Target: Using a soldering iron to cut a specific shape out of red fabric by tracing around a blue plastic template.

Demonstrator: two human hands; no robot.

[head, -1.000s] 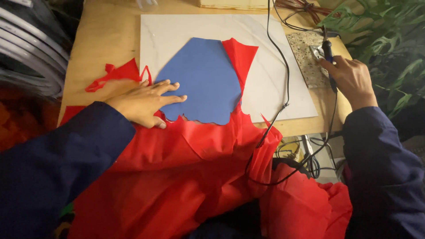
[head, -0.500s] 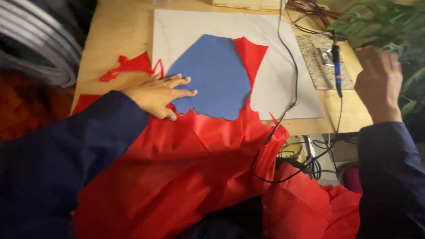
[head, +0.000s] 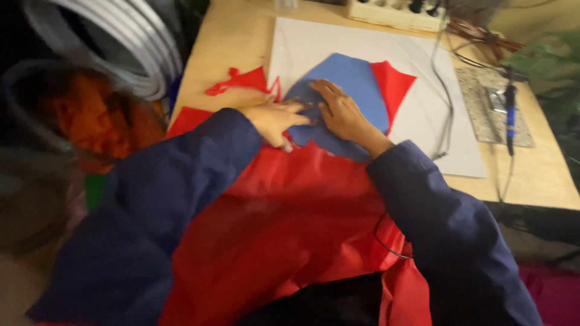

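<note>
A blue shield-shaped template (head: 356, 84) lies on red fabric (head: 284, 229) over a white sheet (head: 423, 66) on the wooden table (head: 235, 42). My left hand (head: 275, 121) presses flat on the template's lower left edge, fingers spread. My right hand (head: 341, 111) lies flat on the blue template just right of the left hand, palm down. Neither hand holds anything. A blue-handled corded tool (head: 510, 118) rests on a speckled grey pad (head: 492, 108) at the right, away from both hands.
A red fabric scrap (head: 241, 81) lies left of the template. A black cord (head: 444, 90) runs across the white sheet. A power strip (head: 393, 12) sits at the table's far edge. Coiled grey hose (head: 127, 48) sits left of the table.
My right hand has left the blue-handled tool on the grey pad and come left onto the blue template. The left hand stays pressed down. The view has shifted.
</note>
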